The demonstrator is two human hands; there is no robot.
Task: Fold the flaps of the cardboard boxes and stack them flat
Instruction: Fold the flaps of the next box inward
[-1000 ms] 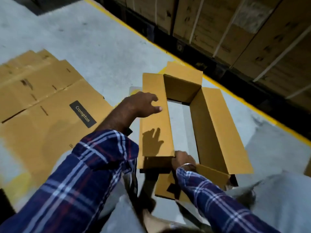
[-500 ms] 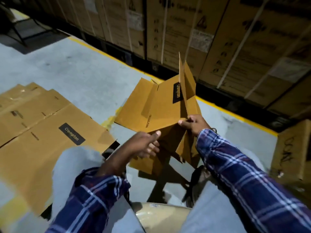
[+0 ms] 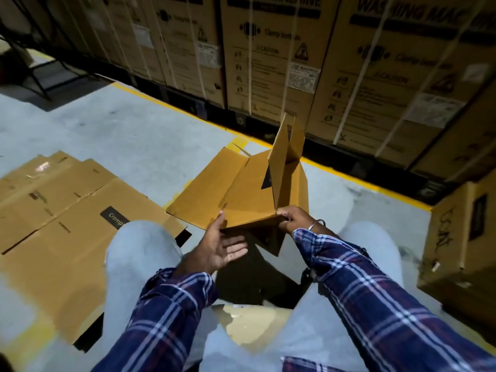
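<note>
Held box: collapsed cardboard box (image 3: 241, 189), in mid-air above the grey floor (image 3: 112, 130), between the knees and the yellow floor line (image 3: 188, 110); nothing inside, panels pressed nearly flat.
Held box, axis: long axis from the near edge at the hands away toward the stacked cartons, far end leaning left; broad face tilted up toward the camera.
Held box, flaps: one flap (image 3: 284, 159) upright from the right side, pointing up; another spread flat to the left; a dark label partly hidden behind the upright flap.
Right hand (image 3: 295, 218): fingers curled, pinching the near right corner of the box at the foot of the upright flap; metal bangle on the wrist.
Left hand (image 3: 217, 248): palm up, fingers straight and spread; fingertips touching the near left edge of the box; nothing gripped.
Flat stack: flattened boxes (image 3: 53, 210) on the floor at left, overlapping, top one with a dark label reading "Cromp…", partly covered by the left knee.
Far row: large strapped cartons (image 3: 268, 63) printed "WASHING MACHINE", closed, contents hidden.
Right edge: closed brown carton (image 3: 461, 237) with scrawled marks, upright on the floor.
Seat: pale rounded surface (image 3: 255, 323) between the thighs, kind unclear.
</note>
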